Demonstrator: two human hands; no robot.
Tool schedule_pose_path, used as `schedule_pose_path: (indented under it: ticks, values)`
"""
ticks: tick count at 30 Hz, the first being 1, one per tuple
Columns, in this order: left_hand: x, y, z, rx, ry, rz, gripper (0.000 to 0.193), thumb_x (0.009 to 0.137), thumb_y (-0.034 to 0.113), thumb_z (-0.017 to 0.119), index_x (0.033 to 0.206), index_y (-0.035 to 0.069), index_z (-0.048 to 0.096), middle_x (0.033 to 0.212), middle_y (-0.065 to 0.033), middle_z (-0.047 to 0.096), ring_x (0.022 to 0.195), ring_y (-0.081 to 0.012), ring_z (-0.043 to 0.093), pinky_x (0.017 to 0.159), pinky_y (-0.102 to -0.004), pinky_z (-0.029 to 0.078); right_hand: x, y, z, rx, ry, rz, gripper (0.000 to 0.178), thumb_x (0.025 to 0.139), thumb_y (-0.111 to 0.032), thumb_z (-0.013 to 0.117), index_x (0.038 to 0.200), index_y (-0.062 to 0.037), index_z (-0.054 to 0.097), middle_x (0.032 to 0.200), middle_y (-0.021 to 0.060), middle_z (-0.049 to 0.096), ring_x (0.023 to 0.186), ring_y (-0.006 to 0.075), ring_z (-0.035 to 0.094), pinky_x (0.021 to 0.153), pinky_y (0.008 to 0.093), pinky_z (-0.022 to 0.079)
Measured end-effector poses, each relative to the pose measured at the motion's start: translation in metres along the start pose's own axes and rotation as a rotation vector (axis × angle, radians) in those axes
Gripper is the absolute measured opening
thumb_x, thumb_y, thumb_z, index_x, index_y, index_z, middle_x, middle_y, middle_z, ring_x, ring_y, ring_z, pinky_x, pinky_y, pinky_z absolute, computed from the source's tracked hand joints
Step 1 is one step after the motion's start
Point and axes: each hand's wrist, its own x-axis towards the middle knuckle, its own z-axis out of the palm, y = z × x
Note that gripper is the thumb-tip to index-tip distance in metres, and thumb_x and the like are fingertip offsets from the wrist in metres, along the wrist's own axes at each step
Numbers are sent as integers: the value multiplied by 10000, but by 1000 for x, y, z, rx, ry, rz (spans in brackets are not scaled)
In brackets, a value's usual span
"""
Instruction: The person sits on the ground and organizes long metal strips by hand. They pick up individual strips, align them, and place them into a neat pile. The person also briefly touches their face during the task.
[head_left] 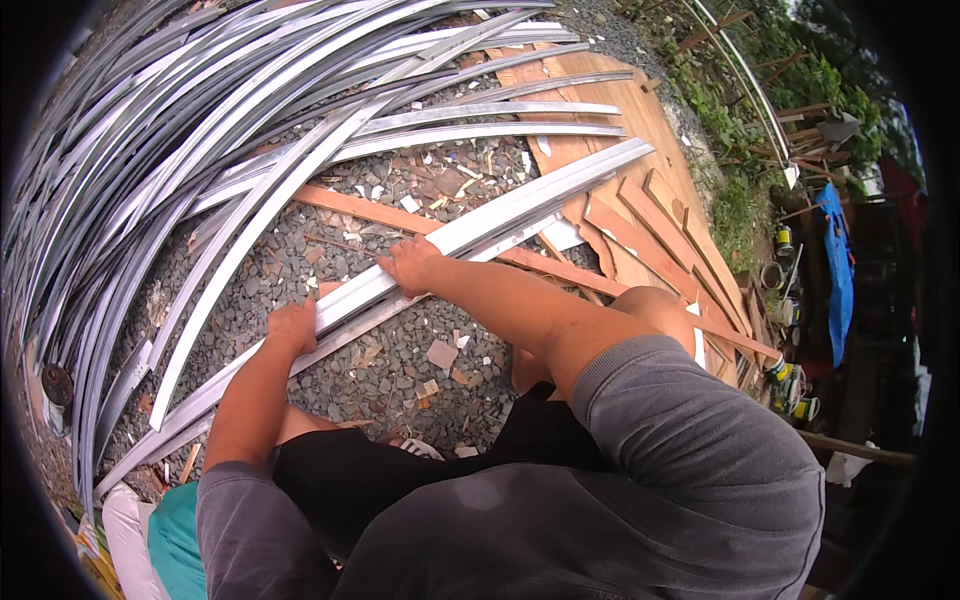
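A long bright metal channel runs slantwise in front of me, from the lower left up to the right. My left hand is closed around its near side, lower down its length. Farther up, my right hand grips the same piece, fingers bent over its far edge. Right under it lies another metal channel, nearly parallel. Part of each hand's grip is hidden behind the metal. Beneath them, a reddish wooden strip crosses the gravel.
A big heap of long metal profiles fills the left and far left. Plywood and cut boards lie at the right, over gravel strewn with chips. Beyond are plants, small cans and a blue tarp.
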Motion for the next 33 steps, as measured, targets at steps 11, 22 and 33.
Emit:
schedule_pose_path:
  ticks: [11,22,33]
  values:
    - [7,-8,1,-137,19,3,424,852,139,593,1239,-10,506,1186,-273,677,1127,-405,664,996,-472,518,8,13,7,211,13,69,557,836,-427,758,1304,-164,606,1241,115,659,1208,298,618,969,499,430]
    - [20,-21,-3,-213,45,62,426,818,111,565,1233,20,604,1178,-267,684,1147,-415,646,1022,-463,499,16,23,4,199,40,42,441,917,-416,665,1258,-138,635,1191,108,703,1172,304,645,939,484,470]
    - [32,-48,7,-639,-84,134,527,868,428,709,1221,36,701,1176,-218,712,1083,-342,679,976,-400,487,11,26,-25,388,-131,107,537,1012,-550,426,1379,-216,630,1401,50,632,1303,311,580,1037,550,393]
